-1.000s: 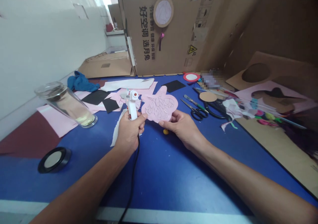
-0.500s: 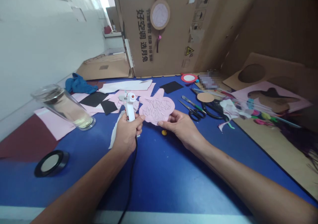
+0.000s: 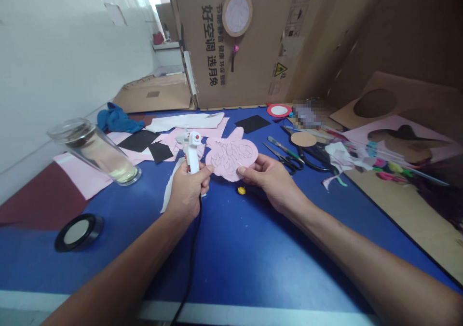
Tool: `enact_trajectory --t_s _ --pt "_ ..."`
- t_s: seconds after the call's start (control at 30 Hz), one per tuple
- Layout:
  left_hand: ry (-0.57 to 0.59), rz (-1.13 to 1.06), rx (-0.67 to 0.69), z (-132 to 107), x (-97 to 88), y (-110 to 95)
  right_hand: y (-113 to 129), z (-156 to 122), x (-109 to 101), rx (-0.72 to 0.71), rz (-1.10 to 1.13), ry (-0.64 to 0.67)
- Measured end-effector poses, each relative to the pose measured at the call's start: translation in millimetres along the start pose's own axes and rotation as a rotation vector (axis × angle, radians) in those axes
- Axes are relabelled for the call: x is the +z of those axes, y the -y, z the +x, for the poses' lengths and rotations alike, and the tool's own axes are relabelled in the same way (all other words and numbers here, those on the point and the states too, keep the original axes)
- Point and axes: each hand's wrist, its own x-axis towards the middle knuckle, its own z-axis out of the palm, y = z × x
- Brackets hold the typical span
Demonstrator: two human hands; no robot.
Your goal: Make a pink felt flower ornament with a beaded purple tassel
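My left hand (image 3: 187,191) is closed around the handle of a white hot glue gun (image 3: 193,155), whose black cord runs down toward the table's front edge. Its thumb also touches the left edge of a pink cutout (image 3: 231,158), which has rounded lobes and dark curving lines drawn over it. On the cutout's right edge, my right hand (image 3: 273,179) pinches the piece between thumb and fingers. A small yellow bell-like ball (image 3: 241,190) shows just below the cutout. Black-handled scissors (image 3: 285,161) lie right of my right hand.
A tall glass of pale liquid (image 3: 119,164) and a black tape roll (image 3: 77,232) stand at left. Pink and black sheets (image 3: 139,140), a blue cloth (image 3: 117,118) and a craft knife (image 3: 284,148) lie behind. A large cardboard box (image 3: 260,36) rises at the back.
The whole view has shifted slightly, with things appearing a little further right and higher. Both hands keep their holds on the glue gun and the pink cutout.
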Motion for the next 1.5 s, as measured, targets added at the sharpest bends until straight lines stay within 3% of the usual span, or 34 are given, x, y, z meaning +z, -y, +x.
enact_trajectory --t_s 0.33,0.53,0.83,0.93,1.17,1.5 --pt "-0.007 -0.016 0.0 1.4 -1.1 -5.0 14.7 -0.3 -5.8 0.057 -0.166 -0.013" --pt "-0.019 -0.035 0.023 2.0 -3.1 -12.0 19.6 0.1 -21.2 0.182 -0.283 0.212" --pt "0.002 -0.038 0.001 0.0 -2.6 -11.4 27.2 -8.9 -12.6 0.239 -0.296 0.408" --pt "0.014 -0.023 -0.009 0.2 -2.9 -11.2 28.5 -8.9 -14.8 0.23 -0.314 0.37" --pt "0.025 0.034 -0.011 0.9 -3.6 -8.2 19.8 0.3 -17.2 0.057 -0.189 0.104" --pt "0.02 0.073 -0.045 0.2 -0.8 -7.1 6.1 12.8 -18.5 0.087 0.068 -0.028"
